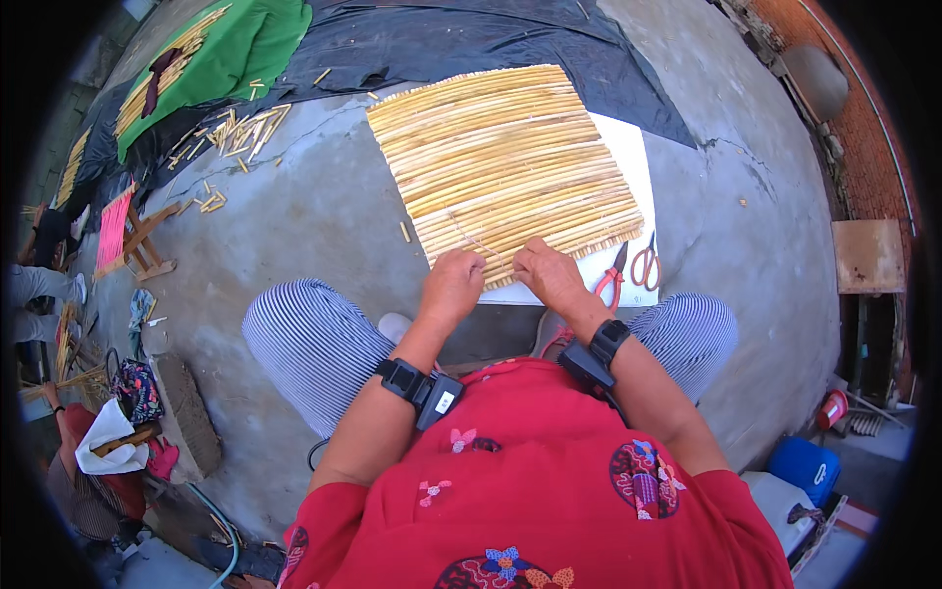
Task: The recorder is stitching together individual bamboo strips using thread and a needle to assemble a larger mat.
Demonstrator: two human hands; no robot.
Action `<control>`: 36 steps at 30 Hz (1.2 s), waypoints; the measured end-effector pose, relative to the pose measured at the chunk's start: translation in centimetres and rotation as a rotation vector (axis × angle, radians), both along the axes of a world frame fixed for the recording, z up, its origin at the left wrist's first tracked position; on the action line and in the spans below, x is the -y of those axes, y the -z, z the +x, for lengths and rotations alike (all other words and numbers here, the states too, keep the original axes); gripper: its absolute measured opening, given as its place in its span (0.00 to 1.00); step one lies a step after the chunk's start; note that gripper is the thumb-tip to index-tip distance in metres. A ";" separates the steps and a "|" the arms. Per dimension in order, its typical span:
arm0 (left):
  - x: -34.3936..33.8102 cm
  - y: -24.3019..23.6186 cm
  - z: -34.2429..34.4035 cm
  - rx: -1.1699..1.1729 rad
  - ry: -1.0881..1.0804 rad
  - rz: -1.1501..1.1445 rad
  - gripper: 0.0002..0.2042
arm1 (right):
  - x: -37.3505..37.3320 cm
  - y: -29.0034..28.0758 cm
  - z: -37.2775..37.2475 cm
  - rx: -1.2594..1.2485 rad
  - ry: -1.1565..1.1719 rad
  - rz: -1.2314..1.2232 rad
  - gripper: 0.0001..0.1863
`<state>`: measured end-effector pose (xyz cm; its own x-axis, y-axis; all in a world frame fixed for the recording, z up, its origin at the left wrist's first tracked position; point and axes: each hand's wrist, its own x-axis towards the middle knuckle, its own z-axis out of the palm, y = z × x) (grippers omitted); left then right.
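A mat of pale yellow reed stalks [510,157], laid side by side, lies in front of me on a white board [623,157]. At its near edge my left hand [453,285] is closed, fingertips pinching the edge. Just to the right, my right hand [555,278] is also closed on that edge, its fingers curled. A thin reddish strand [469,236] runs over the stalks by my left fingers; whether either hand grips it is too small to tell. Red-handled pliers [612,278] and scissors [646,267] lie on the board beside my right hand.
Cut stalk pieces [240,133] are scattered on the concrete floor at the far left. Beyond them, a green cloth [270,44] and dark sheeting [442,39] cover the ground. A small pink-seated stool [116,228] stands left, near other people. A blue box [803,469] sits at the lower right.
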<state>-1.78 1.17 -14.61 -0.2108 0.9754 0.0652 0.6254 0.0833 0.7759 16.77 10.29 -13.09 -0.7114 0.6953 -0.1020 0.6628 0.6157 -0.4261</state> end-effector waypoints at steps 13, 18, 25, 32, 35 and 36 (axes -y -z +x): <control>-1.1 2.0 0.1 -0.038 -0.052 0.176 0.09 | 0.4 -0.5 -0.4 0.057 0.050 0.011 0.12; -1.1 1.9 0.4 -0.055 -0.080 0.181 0.09 | 0.1 0.7 -0.5 -0.178 0.067 -0.158 0.08; -0.8 1.6 1.2 -0.234 0.024 0.243 0.11 | -0.4 -0.9 -2.1 -0.667 0.454 -0.946 0.07; -0.8 0.0 1.2 -0.294 0.129 0.180 0.16 | -4.8 -14.3 -2.8 -0.959 0.208 -1.018 0.06; -0.8 -0.6 1.2 -0.331 0.174 0.172 0.22 | -4.4 -16.8 -3.3 -0.791 0.146 -0.875 0.06; -0.9 -0.7 1.3 -0.338 0.188 0.177 0.24 | -4.2 -16.9 -3.7 -0.738 0.128 -0.837 0.06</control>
